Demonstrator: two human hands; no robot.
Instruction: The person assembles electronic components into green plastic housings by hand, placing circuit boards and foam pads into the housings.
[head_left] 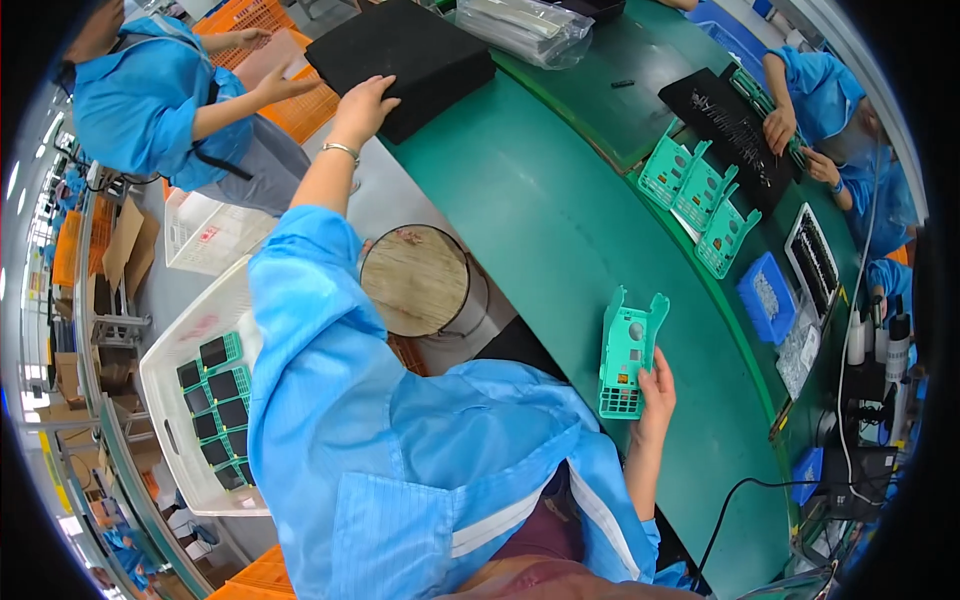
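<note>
My right hand (655,398) grips a teal plastic housing (628,350) by its lower right side, above the green bench. The housing has round and square cut-outs, a grid of openings at its near end and two prongs at its far end. My left arm stretches far forward and left. At its end, my left hand (365,108) rests with fingers out on the near left side of a black foam stack (410,55). Several similar teal housings (700,200) stand in a row across the bench.
A white crate (160,400) with black-and-green parts stands at left, beside a round stool (414,280). A co-worker (150,110) stands at far left; another person's hands (780,130) work at far right over a black mat (725,135). A blue bin (767,297) holds small parts.
</note>
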